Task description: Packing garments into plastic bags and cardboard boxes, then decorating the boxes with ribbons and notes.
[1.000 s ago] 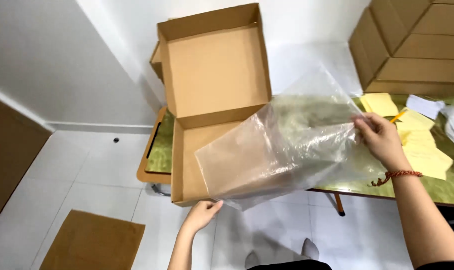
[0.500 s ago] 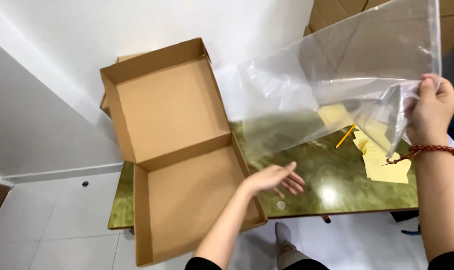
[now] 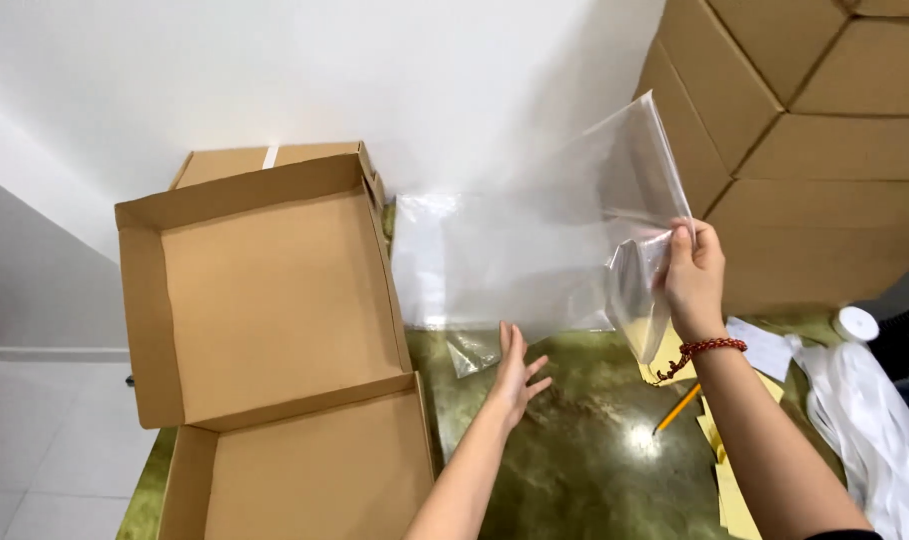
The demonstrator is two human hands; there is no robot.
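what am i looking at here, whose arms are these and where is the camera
The camera sits on a person's head and looks down, so the two bare arms are their own. The right hand, with a red bead bracelet at the wrist, grips a clear plastic bag and holds it up. The left hand reaches to the bag's lower edge. Below is a green marbled table. On it lie an open cardboard box, yellow paper sheets and an orange pencil. Stacked cartons stand at the right.
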